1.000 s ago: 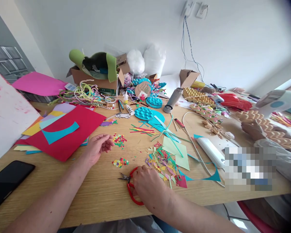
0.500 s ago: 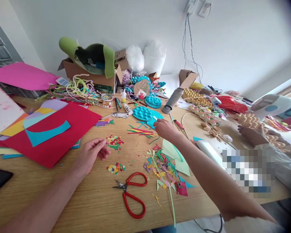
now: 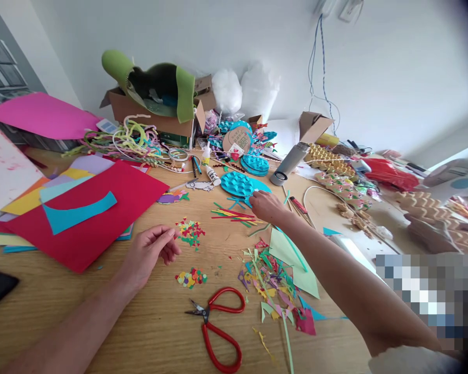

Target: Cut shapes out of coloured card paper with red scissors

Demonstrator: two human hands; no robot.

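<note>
My left hand [image 3: 154, 254] hovers over the wood, thumb against the index finger and the other fingers curled; nothing shows in the pinch. Beside its fingertips lies a pile of red, green and yellow paper bits [image 3: 191, 232], with a pile of small round paper dots [image 3: 191, 278] below. My right hand [image 3: 268, 208] reaches across, fingers closed at the near edge of a flat blue paper oval [image 3: 260, 184]; whatever they pinch is hidden. Close by are a textured blue paper oval [image 3: 236, 183] and thin coloured paper strips [image 3: 234, 215]. Red-handled scissors [image 3: 206, 314] lie partly open in front.
Paper scraps [image 3: 271, 278] lie below my right forearm. Coloured paper sheets [image 3: 89, 213] are stacked left. Farther back stand a glue bottle [image 3: 213, 175], a grey flask [image 3: 290, 165] and a cardboard box [image 3: 148, 111]. At right, a co-worker's hand [image 3: 425, 226] is by tan zigzag pieces [image 3: 417, 202].
The camera view has shifted, so most things sit further right in the picture. My right hand stays at the blue oval, and my left hand keeps nearly the same curled pose.
</note>
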